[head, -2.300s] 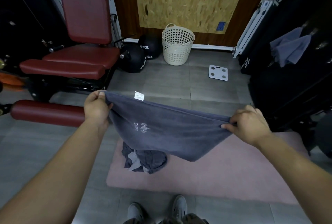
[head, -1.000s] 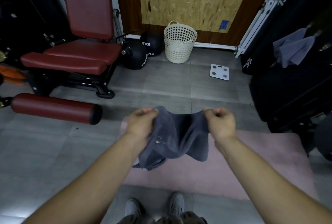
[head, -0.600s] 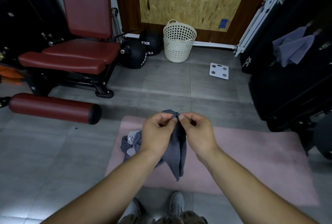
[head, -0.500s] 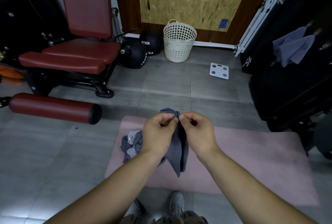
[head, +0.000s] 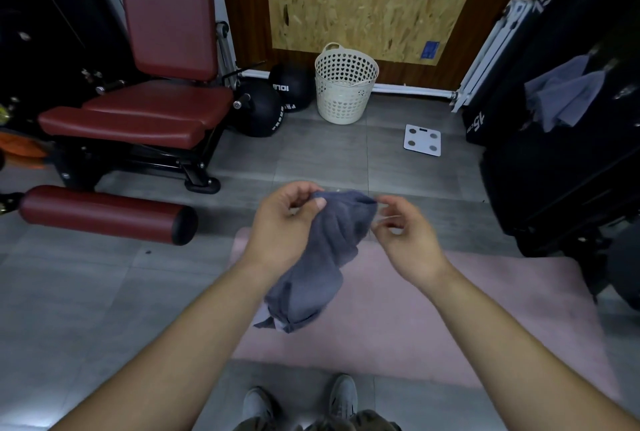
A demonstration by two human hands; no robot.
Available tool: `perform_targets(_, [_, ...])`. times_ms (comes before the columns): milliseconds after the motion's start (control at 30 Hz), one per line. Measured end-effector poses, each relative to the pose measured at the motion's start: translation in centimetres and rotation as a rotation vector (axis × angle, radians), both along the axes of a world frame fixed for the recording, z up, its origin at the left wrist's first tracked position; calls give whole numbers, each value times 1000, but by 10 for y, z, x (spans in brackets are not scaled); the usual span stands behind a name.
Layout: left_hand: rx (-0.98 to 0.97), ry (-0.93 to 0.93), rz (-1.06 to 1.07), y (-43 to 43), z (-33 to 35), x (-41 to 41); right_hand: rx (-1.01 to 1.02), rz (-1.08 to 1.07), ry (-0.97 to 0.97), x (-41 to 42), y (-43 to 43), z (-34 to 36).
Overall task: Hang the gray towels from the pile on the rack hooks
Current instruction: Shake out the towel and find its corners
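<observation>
Left hand [head: 287, 223] pinching bunched gray towel [head: 325, 257] at its top, towel hanging above pink floor mat [head: 450, 309], right hand [head: 405, 236] blurred, fingers curled just beside towel, grip unclear

One head-worn wide-angle camera faces forward and down over the pink mat [head: 381, 333].

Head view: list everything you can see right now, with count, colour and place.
held towel: 1, gray, bunched in left hand
hung towel: 1, gray, dark rack, right
basket: 1, cream, back wall
scale: 1, white, floor right of basket
balls: 2, black, left of basket
bench: 1, dark red, left
mat: 1, pink, floor below hands
shoes: 2, gray, bottom edge
left hand: 1, grips held towel
right hand: 1, beside held towel, fingers curled, blurred
</observation>
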State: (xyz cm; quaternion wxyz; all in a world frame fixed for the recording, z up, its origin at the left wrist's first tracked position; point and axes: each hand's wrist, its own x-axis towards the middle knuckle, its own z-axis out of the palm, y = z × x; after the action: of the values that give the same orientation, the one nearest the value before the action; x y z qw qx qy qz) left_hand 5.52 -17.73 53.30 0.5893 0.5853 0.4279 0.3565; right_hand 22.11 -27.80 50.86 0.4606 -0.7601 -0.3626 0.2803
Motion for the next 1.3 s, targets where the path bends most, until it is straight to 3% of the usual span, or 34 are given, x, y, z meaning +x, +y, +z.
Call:
perform_targets(100, [53,2,-52,10,19,-6,-164,116,-227,28,-5,-15])
perform_targets(233, [70,-30,-69,15,36,-9,-235,191,-237,40,-6,-27])
perform_targets(367, [56,-91,-50,22,44,-10,-172,261,-212,35,-9,-32])
perform_targets(500, [107,-49,28,41,40,-23,-113,173,-92,32,-12,-17])
perform_targets(867, [22,-46,125,58,31,-30,288,92,-160,44,-1,73])
perform_targets(1033, [127,119,-71,58,30,-30,347,95,-183,52,-2,84])
perform_targets(1167, [378,482,-326,48,39,-33,365,95,-161,57,-3,81])
perform_targets(1300, [542,695,-480,47,38,-29,324,105,-91,59,-1,74])
